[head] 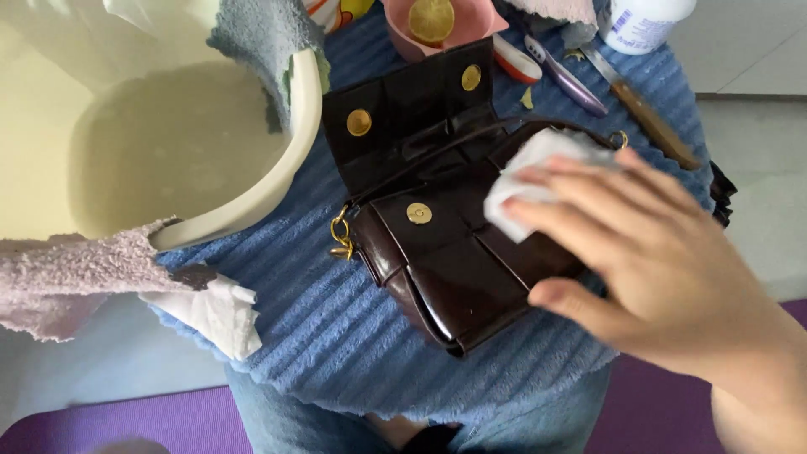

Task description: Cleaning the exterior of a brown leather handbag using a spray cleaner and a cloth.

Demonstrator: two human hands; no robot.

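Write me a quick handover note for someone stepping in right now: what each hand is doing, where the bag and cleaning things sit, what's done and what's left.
Right hand: pressing a white wipe onto the dark brown handbag.
Left hand: out of view.
Handbag lies flap open on the blue towel, gold snaps showing.
Cream basin with cloudy water at left, cloths draped over its rim.
Behind the bag: pink bowl with a lemon half, toothbrush, knife, white bottle.
Done: bag opened, wiping in progress at its upper right.
Left: cannot tell how much of the surface has been wiped.
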